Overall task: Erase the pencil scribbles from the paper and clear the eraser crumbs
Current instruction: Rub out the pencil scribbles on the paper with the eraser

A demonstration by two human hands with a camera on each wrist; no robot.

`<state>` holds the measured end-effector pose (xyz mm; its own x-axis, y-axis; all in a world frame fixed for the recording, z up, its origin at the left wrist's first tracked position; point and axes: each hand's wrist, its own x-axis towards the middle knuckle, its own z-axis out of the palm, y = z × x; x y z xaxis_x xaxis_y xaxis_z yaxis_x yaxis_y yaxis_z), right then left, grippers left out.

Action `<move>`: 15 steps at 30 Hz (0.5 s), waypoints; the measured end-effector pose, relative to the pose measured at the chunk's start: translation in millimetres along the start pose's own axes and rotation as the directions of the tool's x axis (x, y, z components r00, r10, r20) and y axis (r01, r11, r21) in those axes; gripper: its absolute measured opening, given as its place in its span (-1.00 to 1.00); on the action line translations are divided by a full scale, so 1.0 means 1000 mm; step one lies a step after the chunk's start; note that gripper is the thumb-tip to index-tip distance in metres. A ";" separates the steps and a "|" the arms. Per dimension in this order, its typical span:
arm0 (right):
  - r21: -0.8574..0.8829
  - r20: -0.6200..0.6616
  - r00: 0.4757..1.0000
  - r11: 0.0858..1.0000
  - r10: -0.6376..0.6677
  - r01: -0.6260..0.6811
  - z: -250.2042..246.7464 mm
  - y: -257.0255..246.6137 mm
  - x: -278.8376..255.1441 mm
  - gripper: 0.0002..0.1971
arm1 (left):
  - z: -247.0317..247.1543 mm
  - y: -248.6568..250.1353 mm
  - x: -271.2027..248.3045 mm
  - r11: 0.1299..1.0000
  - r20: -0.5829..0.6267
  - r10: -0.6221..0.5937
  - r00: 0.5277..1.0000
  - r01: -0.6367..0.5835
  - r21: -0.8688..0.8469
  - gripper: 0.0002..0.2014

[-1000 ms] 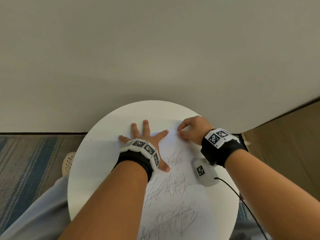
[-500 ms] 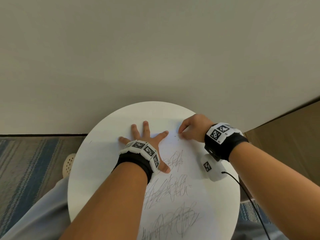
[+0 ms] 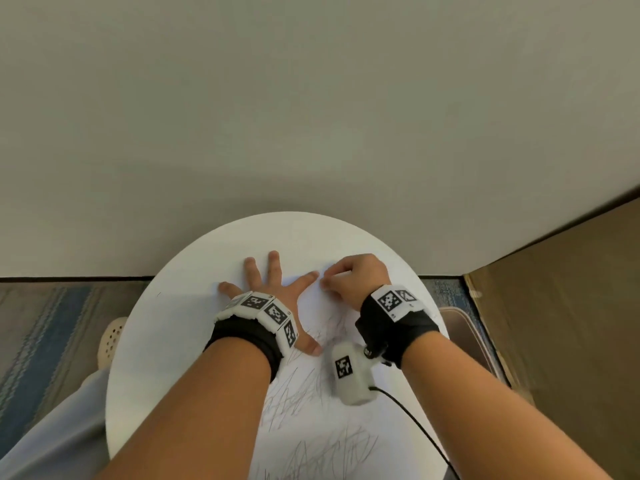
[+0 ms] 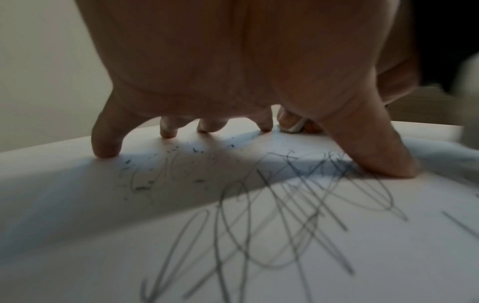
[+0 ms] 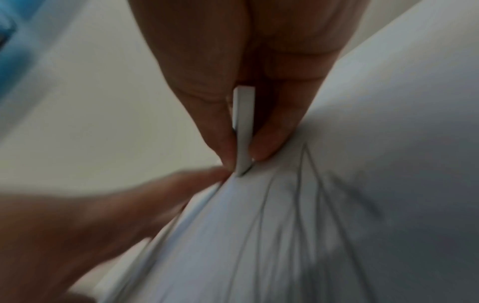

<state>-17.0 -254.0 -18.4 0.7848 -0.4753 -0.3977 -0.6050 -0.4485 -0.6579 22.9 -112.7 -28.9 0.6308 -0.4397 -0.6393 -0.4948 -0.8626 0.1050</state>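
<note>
My left hand (image 3: 273, 289) lay flat on the paper (image 3: 346, 403) with its fingers spread wide and straight, pressing the sheet down on the round white table (image 3: 162, 341). In the left wrist view, the fingertips (image 4: 106, 149) touched the sheet near its far edge. My right hand (image 3: 356, 278) was just beside it, with the fingers curled. It pinched a thin white eraser (image 5: 243, 127) between thumb and fingers. The tip of the eraser touched the paper close to the pointing finger of my left hand. The right wrist view was blurry. Pencil scribbles (image 4: 285, 215) covered the middle and near part of the sheet. Small dark eraser crumbs (image 4: 181, 162) lay on the paper under my left palm, over some faint marks. A black cable (image 3: 415, 414) ran from the white camera (image 3: 349, 372) under my right wrist.
</note>
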 end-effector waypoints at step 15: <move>-0.144 0.068 0.997 0.989 0.027 -0.017 -0.003 0.002 -0.013 -0.87 | -0.001 0.001 0.001 1.000 0.002 0.002 1.000 -0.002 0.003 0.22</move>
<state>-29.1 -251.6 -12.6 0.7755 -0.4345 -0.4580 -0.6312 -0.5446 -0.5523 23.7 -113.9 -28.5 0.6289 -0.4407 -0.6405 -0.4980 -0.8610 0.1035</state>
